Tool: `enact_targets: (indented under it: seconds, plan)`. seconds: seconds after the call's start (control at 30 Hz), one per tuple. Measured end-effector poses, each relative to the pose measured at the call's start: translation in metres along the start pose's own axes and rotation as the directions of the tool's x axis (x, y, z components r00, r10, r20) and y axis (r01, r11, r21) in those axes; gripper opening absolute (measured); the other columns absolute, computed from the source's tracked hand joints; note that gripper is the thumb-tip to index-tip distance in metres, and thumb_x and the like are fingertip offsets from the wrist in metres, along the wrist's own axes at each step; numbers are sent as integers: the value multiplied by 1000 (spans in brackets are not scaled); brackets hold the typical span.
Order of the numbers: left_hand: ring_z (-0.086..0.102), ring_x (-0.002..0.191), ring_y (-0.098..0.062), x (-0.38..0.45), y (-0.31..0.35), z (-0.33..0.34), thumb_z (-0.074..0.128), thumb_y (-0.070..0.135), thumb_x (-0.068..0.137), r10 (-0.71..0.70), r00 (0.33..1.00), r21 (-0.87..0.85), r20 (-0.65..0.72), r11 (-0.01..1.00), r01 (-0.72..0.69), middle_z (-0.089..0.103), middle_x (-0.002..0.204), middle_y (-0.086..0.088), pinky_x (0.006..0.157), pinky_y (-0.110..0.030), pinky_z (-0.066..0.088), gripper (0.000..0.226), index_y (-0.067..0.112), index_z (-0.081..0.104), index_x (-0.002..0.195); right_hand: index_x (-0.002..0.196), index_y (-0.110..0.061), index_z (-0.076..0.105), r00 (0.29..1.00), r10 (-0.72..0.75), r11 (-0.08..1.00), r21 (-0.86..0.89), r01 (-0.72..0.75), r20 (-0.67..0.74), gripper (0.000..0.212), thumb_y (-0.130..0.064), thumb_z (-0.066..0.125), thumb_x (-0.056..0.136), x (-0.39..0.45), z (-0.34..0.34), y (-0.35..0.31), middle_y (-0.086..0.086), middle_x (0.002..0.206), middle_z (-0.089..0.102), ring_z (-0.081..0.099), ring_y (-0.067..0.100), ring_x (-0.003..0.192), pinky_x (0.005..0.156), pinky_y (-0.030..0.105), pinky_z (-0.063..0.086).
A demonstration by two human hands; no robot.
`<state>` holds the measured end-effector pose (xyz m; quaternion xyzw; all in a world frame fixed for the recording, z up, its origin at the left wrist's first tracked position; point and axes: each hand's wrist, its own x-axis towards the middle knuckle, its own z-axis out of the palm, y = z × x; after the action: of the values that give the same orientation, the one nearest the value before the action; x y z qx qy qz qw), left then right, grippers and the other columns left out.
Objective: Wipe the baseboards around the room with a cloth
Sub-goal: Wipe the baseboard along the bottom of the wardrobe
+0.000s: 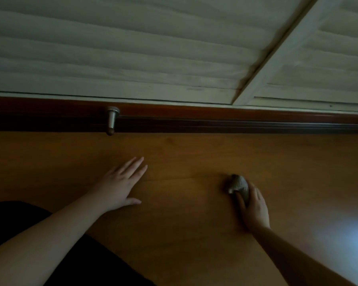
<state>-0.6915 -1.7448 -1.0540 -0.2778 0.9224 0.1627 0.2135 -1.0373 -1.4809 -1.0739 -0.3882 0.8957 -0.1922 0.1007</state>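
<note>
A dark reddish-brown baseboard (215, 120) runs across the view where the wooden floor meets white louvered doors. My right hand (254, 207) grips a small bunched grey cloth (236, 185) and holds it down on the floor, well short of the baseboard. My left hand (120, 184) lies flat on the floor with fingers straight and spread, pointing toward the baseboard and holding nothing.
A metal door stopper (111, 119) sticks out from the baseboard at the left. White louvered doors (132, 48) with a slanted frame strip (277, 54) stand above. Dark clothing (19, 223) covers my leg at the lower left. The orange-brown wooden floor (194, 234) spreads between my arms.
</note>
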Motion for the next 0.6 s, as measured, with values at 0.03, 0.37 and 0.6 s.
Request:
enact_targets:
  seconds: [0.03,0.37,0.6]
  plan:
    - [-31,145,-14,6,7,1,54,74,83,15,1000,0,6,1000,-15,-49,149,14,121,-49,5,112,36,-28,149,144,-12,44,1000,-23,1000,-18,23,-3,59,-34,62,93,-3,1,3,11,139,53,48,29,130,108,39,36]
    - [-45,136,-20,84,108,-9,61,85,66,94,988,22,126,995,-97,-53,146,4,108,-61,-21,132,36,-36,141,146,-11,36,981,-191,981,36,191,13,63,-48,42,95,0,12,15,12,148,44,38,26,139,113,43,31]
    - [-56,126,-20,95,116,-24,68,81,62,63,969,68,240,994,-82,-57,143,2,103,-71,-20,139,38,-37,143,142,-9,40,976,-216,976,39,214,41,62,-50,42,96,4,15,21,12,147,44,37,30,140,117,41,26]
